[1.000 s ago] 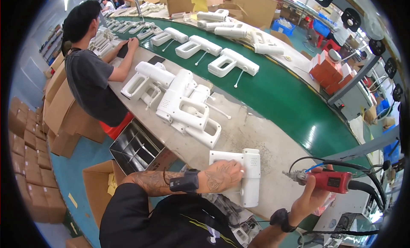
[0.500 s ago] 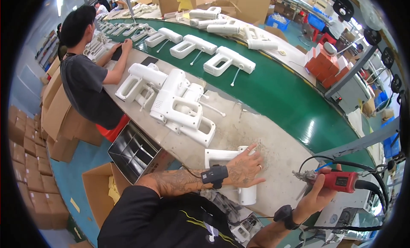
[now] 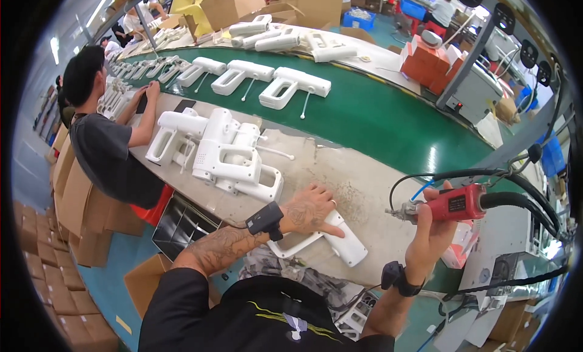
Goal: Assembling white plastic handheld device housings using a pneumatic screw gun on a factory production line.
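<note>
Lower centre of frame: my left hand [image 3: 308,212] lies over the upper end of a white gun-shaped housing [image 3: 351,246]. Fingers reach up and away, a ring on one; thumb runs along the housing's body. Cannot tell how firmly the hand grips. The housing lies tilted on the grey worktable [image 3: 392,236], body slanting down to the right, looped handle out to the left, partly under my wrist.

Right of centre: my right hand [image 3: 430,230] is wrapped around a red power tool [image 3: 454,203], thumb on the near side. The tool is clear of the tabletop, its metal nose pointing left, well apart from the housing. A thick black hose [image 3: 516,205] leaves its rear; a thin blue tube [image 3: 422,189] shows near the nose. A black strapped device sits on each of my wrists.

Centre left: a pile of similar white housings [image 3: 221,161], stacked crosswise. Beyond, a green conveyor belt [image 3: 388,136] curves across the frame, more housings in a row along it.

Upper left: a seated co-worker [image 3: 100,148] in a dark shirt, both hands at a dark flat object [image 3: 141,103]. Upper right: orange-red boxes [image 3: 423,65]. Lower left: stacked brown cartons [image 3: 64,279].
</note>
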Demonstrator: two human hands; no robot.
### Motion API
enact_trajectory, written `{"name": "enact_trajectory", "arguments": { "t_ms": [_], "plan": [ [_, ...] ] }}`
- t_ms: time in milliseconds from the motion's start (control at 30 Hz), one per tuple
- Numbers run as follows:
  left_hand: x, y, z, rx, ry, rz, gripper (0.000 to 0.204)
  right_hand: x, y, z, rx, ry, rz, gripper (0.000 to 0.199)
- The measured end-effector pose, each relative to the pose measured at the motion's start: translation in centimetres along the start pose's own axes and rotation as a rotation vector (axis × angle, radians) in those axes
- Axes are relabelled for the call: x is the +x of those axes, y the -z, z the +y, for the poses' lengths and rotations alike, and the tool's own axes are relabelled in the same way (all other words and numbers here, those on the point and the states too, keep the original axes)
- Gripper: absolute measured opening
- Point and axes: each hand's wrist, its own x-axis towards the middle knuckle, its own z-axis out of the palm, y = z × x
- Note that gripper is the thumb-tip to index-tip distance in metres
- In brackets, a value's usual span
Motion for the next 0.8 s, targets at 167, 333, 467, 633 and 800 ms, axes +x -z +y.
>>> {"name": "enact_trajectory", "arguments": {
  "t_ms": [167,333,467,633,800],
  "plan": [
    [-0.3,0.5,1.5,0.041,0.369,0.024,0.078,0.5,0.8,0.6,-0.075,0.010,-0.021,0.058],
    [0.0,1.1,0.6,-0.041,0.619,0.154,0.072,0.9,1.9,0.2,-0.087,-0.013,0.017,0.058],
    [-1.7,0.9,-0.3,-0.173,0.467,0.169,0.072,0.9,2.5,-0.1,-0.114,0.061,0.080,0.055],
    [-2.8,1.1,-0.7,-0.343,0.462,0.005,0.082,0.7,2.7,0.2,-0.080,0.055,0.097,0.055],
    [-3.1,1.6,0.4,-0.506,0.485,0.025,0.092,0.9,2.3,0.4,-0.067,0.066,0.088,0.060]
  ]
}}
